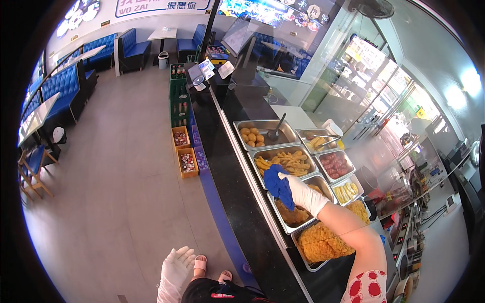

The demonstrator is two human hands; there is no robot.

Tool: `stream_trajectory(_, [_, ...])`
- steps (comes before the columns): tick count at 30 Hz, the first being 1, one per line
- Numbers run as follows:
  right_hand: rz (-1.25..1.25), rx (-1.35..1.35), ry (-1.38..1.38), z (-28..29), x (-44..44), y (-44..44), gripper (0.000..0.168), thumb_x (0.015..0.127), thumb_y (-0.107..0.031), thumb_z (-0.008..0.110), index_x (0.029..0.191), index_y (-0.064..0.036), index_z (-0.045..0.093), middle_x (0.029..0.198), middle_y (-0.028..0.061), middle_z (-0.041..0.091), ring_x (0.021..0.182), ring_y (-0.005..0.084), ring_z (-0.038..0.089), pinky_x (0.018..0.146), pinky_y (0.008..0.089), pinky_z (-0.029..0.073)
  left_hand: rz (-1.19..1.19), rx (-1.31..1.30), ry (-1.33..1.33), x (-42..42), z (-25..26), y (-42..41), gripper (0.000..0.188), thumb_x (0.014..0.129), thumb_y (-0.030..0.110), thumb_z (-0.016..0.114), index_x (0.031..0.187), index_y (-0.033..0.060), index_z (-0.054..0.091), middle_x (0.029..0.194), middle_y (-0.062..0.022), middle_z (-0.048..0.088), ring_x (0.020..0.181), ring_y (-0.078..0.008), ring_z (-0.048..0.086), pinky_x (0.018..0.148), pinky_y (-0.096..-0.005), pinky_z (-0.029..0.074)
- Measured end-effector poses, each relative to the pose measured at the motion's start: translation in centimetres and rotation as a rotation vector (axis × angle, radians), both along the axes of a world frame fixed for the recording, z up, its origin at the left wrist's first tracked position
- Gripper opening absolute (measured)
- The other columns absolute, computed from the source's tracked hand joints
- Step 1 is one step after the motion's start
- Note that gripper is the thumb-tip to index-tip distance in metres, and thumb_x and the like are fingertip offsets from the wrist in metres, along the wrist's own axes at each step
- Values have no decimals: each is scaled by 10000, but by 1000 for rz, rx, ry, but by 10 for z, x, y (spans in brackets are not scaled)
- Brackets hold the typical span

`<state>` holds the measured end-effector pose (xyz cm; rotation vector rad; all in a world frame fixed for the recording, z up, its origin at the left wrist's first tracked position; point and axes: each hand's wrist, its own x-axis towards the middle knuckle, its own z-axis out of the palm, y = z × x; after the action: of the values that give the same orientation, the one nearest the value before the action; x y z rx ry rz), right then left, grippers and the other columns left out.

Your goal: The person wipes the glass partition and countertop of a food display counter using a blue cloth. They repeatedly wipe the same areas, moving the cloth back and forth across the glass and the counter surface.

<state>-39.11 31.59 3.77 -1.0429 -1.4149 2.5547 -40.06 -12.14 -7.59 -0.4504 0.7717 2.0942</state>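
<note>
My right hand (303, 191), in a white glove, grips a crumpled blue cloth (279, 185) over the metal food trays, behind a glass pane. Under and around the cloth are a tray of yellowish chicken feet (293, 161) and one of brown food pieces in sauce (290, 215). Breaded fried cutlets (322, 242) fill the nearest tray, below my forearm. My left hand (178, 263), also white-gloved, hangs at the lower left above the floor, palm up, fingers extended and holding nothing. Brown eggs (252, 137) and a black ladle (273, 133) lie in the far tray.
A black counter ledge (242, 197) runs along the glass pane. Smaller trays hold red sausages (334, 164) and pale yellow slices (345, 192). Bottle-cap boxes (188, 163) and green drink crates (179, 96) stand on the floor beside the counter. Blue booths (62, 91) line the left.
</note>
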Motion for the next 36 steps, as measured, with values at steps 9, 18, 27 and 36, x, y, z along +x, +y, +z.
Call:
stream_trajectory(9, [-142,292,893,251,-53,12,291,884,-267,530,1078,-50,535,922,102,604,813,216,598,704,324,509,-47,-49,22,-16,-11,5,481,929,369,440,1206,-24,464,1188,-167,528,1041,-274,527,915,-390,430])
stream_trajectory(18, [245,473,101,47,-47,7,239,940,-311,487,895,-91,570,765,23,569,663,145,547,567,265,468,-48,-16,12,-12,6,32,501,960,343,368,1224,-78,428,1208,-222,506,1073,-310,516,940,-401,422])
stream_trajectory(27, [-256,-156,517,191,-78,3,254,834,-271,598,956,-51,561,846,66,598,718,217,579,648,334,499,-82,-62,1,-13,-8,32,487,960,344,366,1211,-65,447,1197,-216,515,1069,-313,520,936,-403,422])
stream_trajectory(36, [136,281,421,168,-102,52,397,892,-499,494,963,-111,547,795,47,572,668,184,542,568,323,465,-121,-82,-5,-9,0,44,499,967,347,341,1228,-70,426,1206,-226,508,1057,-317,524,923,-405,430])
